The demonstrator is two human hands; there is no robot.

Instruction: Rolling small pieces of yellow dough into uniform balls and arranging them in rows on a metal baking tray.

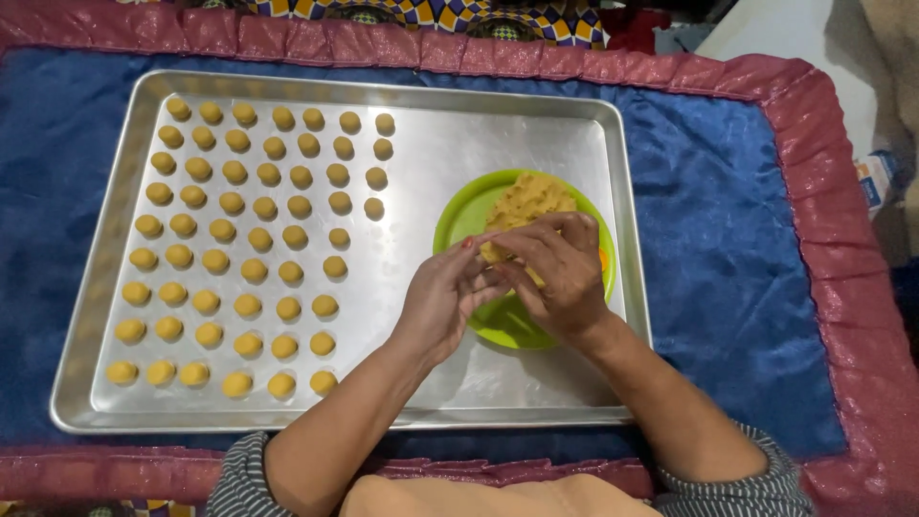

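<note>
1. While both hands meet above the green plate (458,222), the left hand (442,299) curls its fingers narrowly toward the right hand (555,270), touching it at the fingertips.
2. The right hand's fingers close on a small piece of yellow dough (492,252), pinched at the edge of the dough mound (528,199).
3. That mound sits on the green plate, which rests on the right part of the metal tray (498,124).
4. Rows of small dough balls (249,230) fill the tray's left half, well apart from the plate.
5. The tray lies on a blue cloth (728,211) with a red border.
</note>
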